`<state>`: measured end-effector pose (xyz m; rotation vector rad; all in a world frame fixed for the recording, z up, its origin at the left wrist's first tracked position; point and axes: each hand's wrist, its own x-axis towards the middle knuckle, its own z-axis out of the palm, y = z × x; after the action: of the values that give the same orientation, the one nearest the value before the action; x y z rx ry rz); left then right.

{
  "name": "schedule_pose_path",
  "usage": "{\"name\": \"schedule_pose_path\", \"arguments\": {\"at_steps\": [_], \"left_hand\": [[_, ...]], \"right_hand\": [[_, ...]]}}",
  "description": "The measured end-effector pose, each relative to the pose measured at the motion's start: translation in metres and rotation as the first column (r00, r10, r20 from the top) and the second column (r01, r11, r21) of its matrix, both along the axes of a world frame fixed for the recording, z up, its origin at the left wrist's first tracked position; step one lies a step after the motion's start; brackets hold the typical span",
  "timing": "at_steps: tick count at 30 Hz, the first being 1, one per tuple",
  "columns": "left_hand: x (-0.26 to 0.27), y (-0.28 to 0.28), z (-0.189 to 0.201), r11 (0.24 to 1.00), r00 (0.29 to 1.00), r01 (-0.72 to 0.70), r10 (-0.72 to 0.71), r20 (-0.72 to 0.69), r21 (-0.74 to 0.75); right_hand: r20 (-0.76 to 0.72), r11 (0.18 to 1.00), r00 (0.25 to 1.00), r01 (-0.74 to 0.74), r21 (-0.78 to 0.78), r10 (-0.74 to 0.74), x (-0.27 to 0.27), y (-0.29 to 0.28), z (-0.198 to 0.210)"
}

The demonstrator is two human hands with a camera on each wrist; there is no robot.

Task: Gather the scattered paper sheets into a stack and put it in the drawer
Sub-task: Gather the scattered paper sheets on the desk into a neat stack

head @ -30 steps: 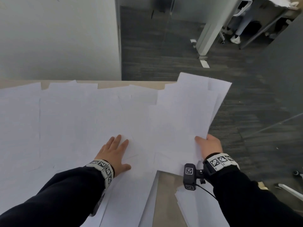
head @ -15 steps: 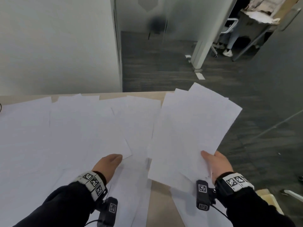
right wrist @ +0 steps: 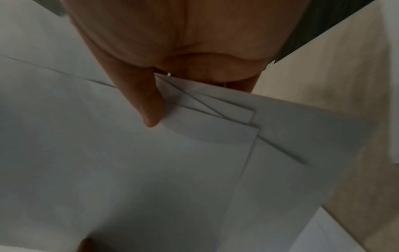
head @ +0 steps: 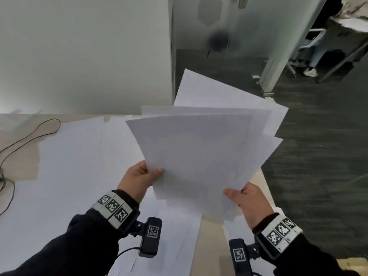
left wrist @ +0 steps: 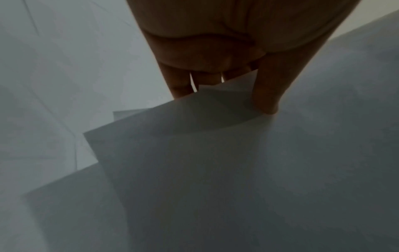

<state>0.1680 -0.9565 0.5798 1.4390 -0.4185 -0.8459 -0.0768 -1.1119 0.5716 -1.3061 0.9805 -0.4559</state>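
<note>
- Left hand (head: 139, 181) and right hand (head: 250, 202) each pinching the fanned sheets (head: 201, 156), raised above the surface (head: 203, 246) at its right edge.
- Risk — misaligned sheets slipping out; the pinch is catching only corners.
- More loose paper (head: 79, 166) is lying across the surface.

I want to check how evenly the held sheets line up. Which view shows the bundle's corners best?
The right wrist view: near the right hand, the held sheets show several offset corners, fanned rather than squared. The head view shows the whole bundle splayed between both hands. The left wrist view is dim, showing a few overlapping corners by the left hand.
</note>
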Motion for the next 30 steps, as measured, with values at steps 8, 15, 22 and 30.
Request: {"name": "schedule_pose_path", "arguments": {"at_steps": [8,15,22,30], "left_hand": [[-0.014,0.017,-0.015,0.994,0.996,0.052,-0.058,0.064,0.099],[-0.029,0.011,-0.020,0.969,0.980,0.061,-0.103,0.170,0.239],[-0.045,-0.021,0.005,0.989,0.999,0.014,-0.021,0.044,0.150],[-0.130,-0.058,-0.048,0.808,0.902,0.426,-0.342,-0.265,0.406]], "right_hand": [[0.057,0.996,0.994,-0.093,-0.007,0.093,0.015,0.001,-0.004],[-0.026,0.989,0.994,-0.108,-0.101,0.105,0.025,0.002,-0.010],[0.020,0.984,0.999,0.050,-0.174,-0.047,-0.003,-0.020,0.017],[-0.432,0.977,0.885,0.097,-0.190,-0.172,-0.126,-0.049,-0.027]]}}
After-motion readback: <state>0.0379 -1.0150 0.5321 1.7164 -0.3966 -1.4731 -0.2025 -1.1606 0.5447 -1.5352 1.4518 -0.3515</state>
